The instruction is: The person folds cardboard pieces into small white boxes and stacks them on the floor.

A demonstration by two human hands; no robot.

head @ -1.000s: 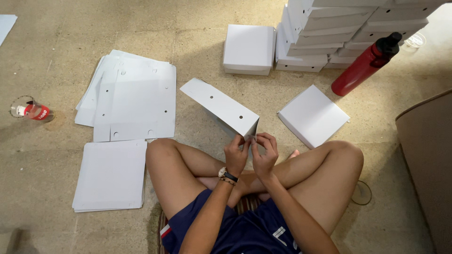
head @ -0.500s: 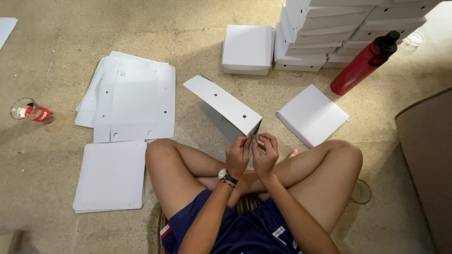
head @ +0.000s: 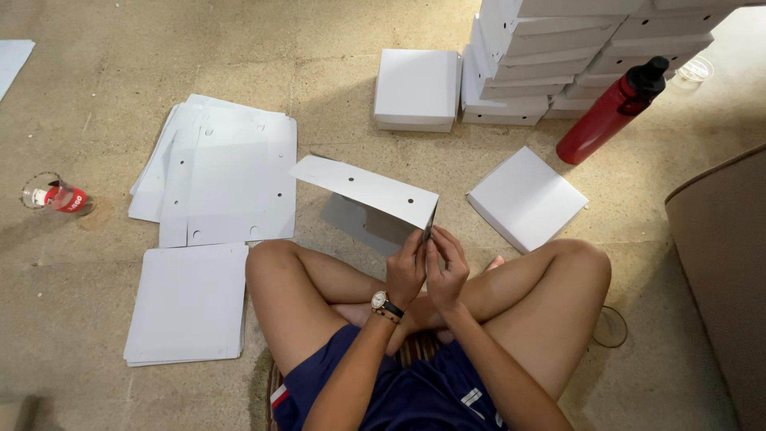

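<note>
While both hands are pinching its near corner, the white cardboard sheet [head: 363, 189] is stretching up-left — left hand [head: 405, 271] and right hand [head: 448, 270] equally close.

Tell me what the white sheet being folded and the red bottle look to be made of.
The white sheet, pinched at one corner by the left hand and the right hand, looks like thin matte card: it holds a crisp fold and has punched holes. The red bottle looks like painted metal with a black plastic cap, though hard plastic is possible.
</note>
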